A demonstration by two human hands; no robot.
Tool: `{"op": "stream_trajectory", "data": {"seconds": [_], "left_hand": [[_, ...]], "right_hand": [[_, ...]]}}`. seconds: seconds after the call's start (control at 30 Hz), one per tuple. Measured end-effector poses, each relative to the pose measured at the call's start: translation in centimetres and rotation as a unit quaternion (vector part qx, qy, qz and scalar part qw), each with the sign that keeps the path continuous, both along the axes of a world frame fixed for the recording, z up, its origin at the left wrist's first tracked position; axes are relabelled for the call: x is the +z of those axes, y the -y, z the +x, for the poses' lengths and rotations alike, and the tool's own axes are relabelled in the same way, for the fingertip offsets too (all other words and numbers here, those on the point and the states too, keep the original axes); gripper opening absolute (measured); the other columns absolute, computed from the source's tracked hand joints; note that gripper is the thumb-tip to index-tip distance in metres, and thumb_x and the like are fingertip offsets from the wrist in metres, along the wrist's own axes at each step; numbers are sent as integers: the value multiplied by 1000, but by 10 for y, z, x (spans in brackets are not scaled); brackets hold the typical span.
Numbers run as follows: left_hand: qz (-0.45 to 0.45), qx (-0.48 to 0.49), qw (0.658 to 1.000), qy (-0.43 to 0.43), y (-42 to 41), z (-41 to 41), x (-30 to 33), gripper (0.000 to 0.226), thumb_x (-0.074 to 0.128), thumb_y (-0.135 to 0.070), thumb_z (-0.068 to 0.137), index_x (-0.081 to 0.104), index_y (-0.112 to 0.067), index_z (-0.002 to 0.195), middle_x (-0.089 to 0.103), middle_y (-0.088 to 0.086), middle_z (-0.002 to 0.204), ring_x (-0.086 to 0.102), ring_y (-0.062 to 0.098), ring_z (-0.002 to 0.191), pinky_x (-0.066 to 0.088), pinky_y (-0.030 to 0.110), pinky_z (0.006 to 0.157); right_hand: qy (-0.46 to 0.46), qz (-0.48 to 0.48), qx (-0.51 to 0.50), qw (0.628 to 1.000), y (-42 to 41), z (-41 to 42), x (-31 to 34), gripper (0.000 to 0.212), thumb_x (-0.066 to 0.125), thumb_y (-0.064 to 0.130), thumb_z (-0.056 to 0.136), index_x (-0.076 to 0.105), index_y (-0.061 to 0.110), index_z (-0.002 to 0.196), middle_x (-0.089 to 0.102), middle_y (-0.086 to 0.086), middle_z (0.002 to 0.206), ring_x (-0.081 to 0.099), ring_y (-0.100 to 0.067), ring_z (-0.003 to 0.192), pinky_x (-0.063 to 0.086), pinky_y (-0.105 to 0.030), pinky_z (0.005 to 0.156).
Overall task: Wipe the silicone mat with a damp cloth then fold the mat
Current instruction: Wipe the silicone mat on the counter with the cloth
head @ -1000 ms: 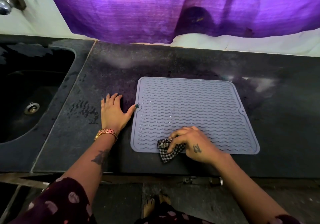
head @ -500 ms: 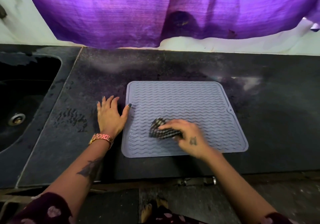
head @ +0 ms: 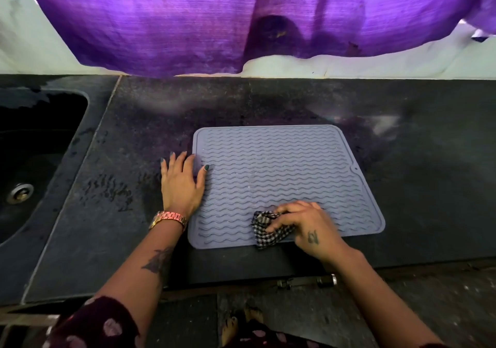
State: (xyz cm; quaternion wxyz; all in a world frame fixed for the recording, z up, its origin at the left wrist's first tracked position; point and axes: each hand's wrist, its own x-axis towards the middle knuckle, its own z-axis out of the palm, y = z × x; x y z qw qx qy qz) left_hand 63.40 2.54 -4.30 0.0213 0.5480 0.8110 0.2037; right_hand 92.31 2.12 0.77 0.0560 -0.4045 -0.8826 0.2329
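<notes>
Right hand [head: 308,229], gripping the checked cloth [head: 268,230], has slid back to the mat's [head: 281,170] near edge; left hand [head: 183,183] stays flat, seemingly overlapping it

Your dark stone counter [head: 295,100] is carrying the grey mat [head: 281,170] lying flat near its front edge, your left hand [head: 182,183] is resting partly on the stone and partly on the mat's left edge, and wet streaks [head: 110,189] are showing nearby.
</notes>
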Motion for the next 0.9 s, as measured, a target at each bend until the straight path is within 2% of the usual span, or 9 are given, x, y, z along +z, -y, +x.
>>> {"op": "stream_trajectory", "data": {"seconds": [0.1, 0.17, 0.3, 0.37, 0.47, 0.57, 0.67, 0.77, 0.9], "left_hand": [[3, 2, 1000, 7, 0, 1, 1, 50, 38, -41, 97, 46, -8, 134, 40, 14, 146, 20, 31, 142, 1, 44, 119], [3, 3, 1000, 5, -1, 1, 1, 51, 38, -41, 97, 47, -8, 134, 40, 14, 146, 20, 31, 142, 1, 44, 119], [-2, -1, 1000, 0, -2, 2, 1, 52, 37, -42, 97, 46, -8, 134, 40, 14, 146, 20, 31, 142, 0, 43, 119], [-3, -6, 1000, -2, -3, 2, 1, 52, 37, -42, 96, 46, -7, 134, 41, 14, 145, 21, 32, 142, 0, 44, 119], [-4, -7, 1000, -5, -2, 3, 2, 52, 37, -43, 97, 46, -8, 134, 41, 15, 145, 22, 32, 141, 1, 44, 119], [-3, -17, 1000, -15, -1, 4, 3, 50, 37, -42, 97, 47, -8, 133, 42, 15, 144, 23, 32, 141, 2, 45, 119], [-14, -33, 999, -35, -1, 5, 4, 50, 38, -41, 97, 47, -9, 134, 41, 15, 145, 23, 34, 141, 2, 46, 118], [-17, -44, 998, -46, -4, 9, 8, 51, 38, -40, 97, 44, -8, 136, 39, 14, 147, 22, 34, 141, 2, 48, 118], [-32, -55, 997, -40, -12, 19, 12, 54, 34, -44, 97, 38, -13, 140, 32, 10, 151, 16, 29, 144, -4, 47, 117]], "right_hand": [[-7, -10, -27, 1000, -9, 17, 3, 62, 53, -11, 63, 73, 40, 92, 62, 16, 118, 52, -12, 113, 28, -26, 88], [-20, -12, -52, 998, -14, 25, 5, 62, 51, -13, 59, 75, 36, 89, 65, 11, 114, 56, -16, 111, 36, -35, 97], [-94, 10, -130, 987, -13, 24, 7, 66, 50, -14, 55, 73, 32, 97, 65, 6, 114, 57, -19, 110, 43, -40, 95], [-123, 20, -122, 985, -6, 10, 5, 67, 52, -14, 57, 72, 31, 101, 64, 6, 114, 57, -19, 110, 44, -39, 93], [-70, 28, -61, 995, 9, -15, -4, 65, 53, -8, 62, 68, 39, 106, 62, 10, 119, 53, -16, 112, 36, -34, 91], [-41, 64, -45, 996, 19, -18, -15, 68, 51, -5, 63, 64, 43, 110, 59, 13, 123, 50, -15, 112, 25, -29, 80], [-47, 68, -47, 996, 16, -5, -16, 71, 52, -7, 63, 62, 44, 111, 58, 14, 125, 50, -14, 112, 28, -30, 79], [-43, 66, -94, 992, 5, 14, -10, 69, 52, -6, 60, 66, 42, 107, 61, 13, 121, 53, -17, 110, 32, -31, 84], [-51, 67, -167, 982, -13, 32, 2, 66, 52, -9, 61, 69, 33, 109, 62, 5, 121, 55, -22, 111, 42, -40, 94]]}}
